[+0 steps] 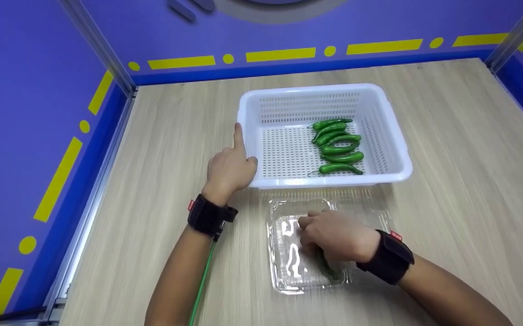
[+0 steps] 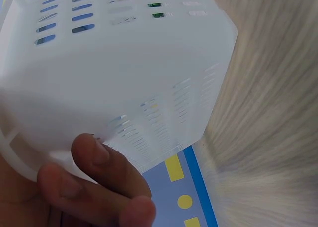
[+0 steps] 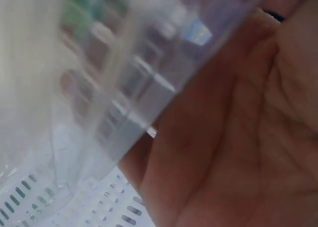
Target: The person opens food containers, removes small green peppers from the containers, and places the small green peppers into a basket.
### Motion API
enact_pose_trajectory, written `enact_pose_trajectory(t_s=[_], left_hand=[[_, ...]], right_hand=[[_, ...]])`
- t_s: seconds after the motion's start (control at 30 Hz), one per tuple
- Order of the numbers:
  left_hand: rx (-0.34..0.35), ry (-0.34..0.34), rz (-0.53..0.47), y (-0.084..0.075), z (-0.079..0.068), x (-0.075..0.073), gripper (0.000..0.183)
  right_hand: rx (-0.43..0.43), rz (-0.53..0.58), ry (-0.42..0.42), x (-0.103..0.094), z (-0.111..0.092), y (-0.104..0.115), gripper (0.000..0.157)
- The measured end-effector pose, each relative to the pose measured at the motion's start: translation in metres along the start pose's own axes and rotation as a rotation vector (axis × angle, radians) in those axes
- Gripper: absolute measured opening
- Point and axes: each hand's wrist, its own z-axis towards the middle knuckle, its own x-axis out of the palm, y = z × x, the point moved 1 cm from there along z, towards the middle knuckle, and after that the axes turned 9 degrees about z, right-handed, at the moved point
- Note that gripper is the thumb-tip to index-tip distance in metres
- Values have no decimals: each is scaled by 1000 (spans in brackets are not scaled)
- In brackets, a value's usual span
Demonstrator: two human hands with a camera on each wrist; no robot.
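Observation:
A white perforated basket [image 1: 324,181] stands mid-table with several green peppers [image 1: 339,147] lying along its right side. My left hand [image 1: 230,166] grips its front left corner: the index finger points up the left wall and the thumb lies on the rim. In the left wrist view the curled fingers [image 2: 99,182] sit against the basket wall [image 2: 124,63]. In front of the basket is a clear plastic tray [image 1: 288,267]. My right hand [image 1: 333,235] is inside it, fingers curled over a green pepper [image 1: 327,268] whose end sticks out below the palm.
The wooden table ends at blue walls with yellow markings [image 1: 279,54] on the left, back and right. A metal rail [image 1: 89,199] runs along the left edge. The right wrist view is blurred, showing my palm [image 3: 238,137] and clear plastic [image 3: 124,78].

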Motion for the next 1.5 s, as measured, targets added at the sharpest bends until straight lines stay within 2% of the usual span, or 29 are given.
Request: enact_pose_trajectory(t_s=[0.17,0.37,0.7,0.87,1.27,1.5], left_hand=[[2,0,-7,-1,0,1,89],[8,11,-5,0,1,1,89],[4,6,3,1,1,1,89],[3,11,2,0,1,1,89],[6,2,-6,1,0,0,88],[2,1,-3,0,1,1,89]], right_hand=[[-15,31,-7,-2,-2,0,36],[-41,-1,-64,-5,-4,0,24],[-62,-21,-57,-5,-2,0,31],[-81,-5,-77,-7,-3,0,28],[-143,30,-188,-27,-12,-4,17],[-159,97,-209,-38,-20,-5,18]])
